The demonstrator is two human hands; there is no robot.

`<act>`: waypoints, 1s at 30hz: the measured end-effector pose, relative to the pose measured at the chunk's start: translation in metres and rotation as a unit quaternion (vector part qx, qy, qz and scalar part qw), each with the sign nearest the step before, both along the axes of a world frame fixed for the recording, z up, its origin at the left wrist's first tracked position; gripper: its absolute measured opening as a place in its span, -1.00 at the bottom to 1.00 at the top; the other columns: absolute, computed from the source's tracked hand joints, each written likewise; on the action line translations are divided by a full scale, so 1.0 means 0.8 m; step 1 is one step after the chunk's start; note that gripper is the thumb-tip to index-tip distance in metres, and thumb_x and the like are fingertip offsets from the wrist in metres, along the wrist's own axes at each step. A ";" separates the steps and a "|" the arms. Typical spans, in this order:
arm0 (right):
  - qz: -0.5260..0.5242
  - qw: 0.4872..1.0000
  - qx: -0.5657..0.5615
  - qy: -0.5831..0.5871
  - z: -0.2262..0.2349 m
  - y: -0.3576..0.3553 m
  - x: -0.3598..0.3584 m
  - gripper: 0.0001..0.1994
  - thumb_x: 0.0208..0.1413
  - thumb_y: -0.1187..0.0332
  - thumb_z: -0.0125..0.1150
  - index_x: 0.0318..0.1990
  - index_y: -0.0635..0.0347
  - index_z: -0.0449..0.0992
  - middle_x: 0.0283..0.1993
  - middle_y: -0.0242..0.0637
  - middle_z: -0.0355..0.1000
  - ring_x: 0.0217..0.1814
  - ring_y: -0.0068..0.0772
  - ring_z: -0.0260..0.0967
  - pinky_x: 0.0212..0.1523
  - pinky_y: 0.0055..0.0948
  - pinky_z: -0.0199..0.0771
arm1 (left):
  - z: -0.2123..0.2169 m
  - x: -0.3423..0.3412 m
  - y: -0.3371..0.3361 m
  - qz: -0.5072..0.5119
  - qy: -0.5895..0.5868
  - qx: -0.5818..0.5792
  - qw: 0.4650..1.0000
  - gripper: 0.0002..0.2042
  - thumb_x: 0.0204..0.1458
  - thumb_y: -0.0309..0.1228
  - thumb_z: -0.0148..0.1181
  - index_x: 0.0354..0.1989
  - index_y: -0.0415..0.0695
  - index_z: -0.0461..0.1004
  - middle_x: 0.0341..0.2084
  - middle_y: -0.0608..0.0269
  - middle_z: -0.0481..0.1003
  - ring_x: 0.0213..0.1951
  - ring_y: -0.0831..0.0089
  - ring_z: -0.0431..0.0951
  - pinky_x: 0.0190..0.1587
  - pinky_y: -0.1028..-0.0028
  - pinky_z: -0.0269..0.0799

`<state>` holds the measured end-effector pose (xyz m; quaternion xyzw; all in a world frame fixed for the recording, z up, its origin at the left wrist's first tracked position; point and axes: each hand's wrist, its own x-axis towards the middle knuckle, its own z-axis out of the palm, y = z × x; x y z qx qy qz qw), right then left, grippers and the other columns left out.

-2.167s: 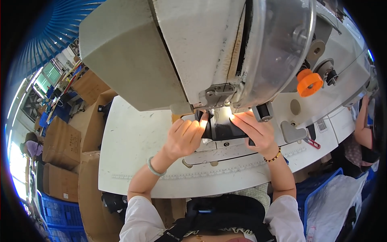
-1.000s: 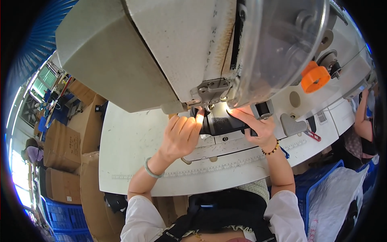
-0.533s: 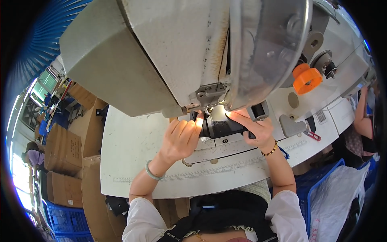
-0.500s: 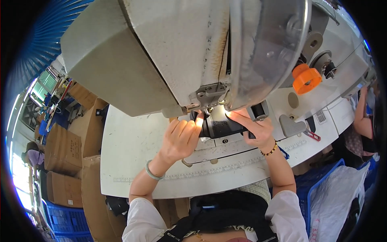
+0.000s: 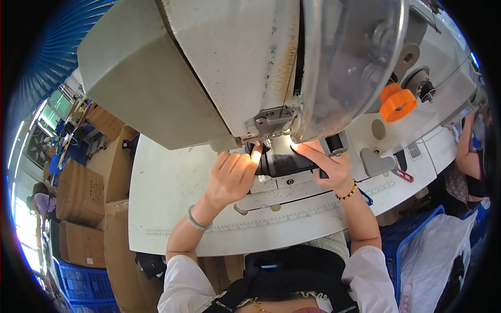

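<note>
A black piece of fabric [image 5: 284, 163] lies under the lit needle area of a sewing machine [image 5: 245, 62]. My left hand [image 5: 230, 176] is closed at its left edge, the index finger stretched toward the needle and the other fingers curled. On the other side my right hand [image 5: 332, 168] grips the fabric's right end, thumb below and fingers reaching in along the top. The presser foot [image 5: 267, 143] stands between my fingertips. The machine head and the glare of the lamp partly hide the fingertips of both hands.
The white table [image 5: 172, 208] bears a printed ruler scale. A red-handled cutter [image 5: 403, 175] lies at the right, below an orange knob [image 5: 397, 103]. Cardboard boxes [image 5: 81, 193] and a blue crate [image 5: 86, 281] stand left. Another blue crate [image 5: 412, 229] with white sacking is at right.
The whole view has shifted very slightly. Both hands stay on the black fabric at the needle, with hardly any visible movement.
</note>
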<state>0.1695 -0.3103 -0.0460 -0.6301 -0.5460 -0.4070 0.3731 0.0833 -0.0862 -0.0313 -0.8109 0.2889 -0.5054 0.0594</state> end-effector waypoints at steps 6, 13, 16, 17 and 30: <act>-0.002 1.000 0.014 0.027 -0.002 0.000 0.000 -0.42 -0.61 0.64 -0.04 -0.21 0.28 0.59 -0.25 -0.15 0.52 -0.28 -0.26 0.46 -0.18 -0.48 0.42 | 0.000 0.004 0.000 0.004 -0.011 0.000 1.000 -0.76 -0.33 -0.65 0.15 -0.37 -0.30 0.52 -0.69 0.34 0.14 -0.66 0.51 0.15 -0.59 0.50 0.04; -0.001 0.999 0.031 0.022 -0.006 0.002 0.005 -0.41 -0.62 0.64 -0.04 -0.21 0.25 0.59 -0.28 -0.19 0.52 -0.32 -0.28 0.44 -0.17 -0.45 0.42 | 0.000 0.002 0.000 0.010 -0.006 -0.007 1.000 -0.75 -0.31 -0.68 0.14 -0.34 -0.31 0.51 -0.69 0.34 0.15 -0.65 0.50 0.18 -0.57 0.50 0.07; -0.012 0.999 0.011 0.036 -0.007 0.002 0.006 -0.42 -0.61 0.65 -0.03 -0.22 0.22 0.60 -0.30 -0.22 0.51 -0.32 -0.29 0.42 -0.17 -0.45 0.42 | 0.001 0.002 -0.001 0.005 0.002 -0.012 1.000 -0.73 -0.32 -0.69 0.14 -0.33 -0.31 0.51 -0.69 0.33 0.15 -0.64 0.49 0.19 -0.56 0.49 0.09; -0.008 0.999 0.008 0.048 -0.007 0.002 0.006 -0.43 -0.60 0.65 -0.02 -0.22 0.21 0.60 -0.31 -0.22 0.51 -0.31 -0.30 0.42 -0.17 -0.45 0.41 | 0.000 0.002 -0.001 0.004 0.003 -0.012 1.000 -0.73 -0.32 -0.69 0.14 -0.33 -0.31 0.51 -0.69 0.33 0.15 -0.64 0.49 0.19 -0.56 0.49 0.09; 0.007 1.000 0.028 0.007 0.005 0.007 0.006 -0.66 -0.55 0.61 0.15 -0.40 0.38 0.46 -0.28 -0.14 0.40 -0.26 -0.11 0.37 -0.11 -0.15 0.45 | -0.003 0.005 -0.001 -0.003 -0.003 -0.026 1.000 -0.66 -0.43 -0.67 0.11 -0.33 -0.34 0.51 -0.68 0.31 0.19 -0.63 0.48 0.23 -0.55 0.50 0.16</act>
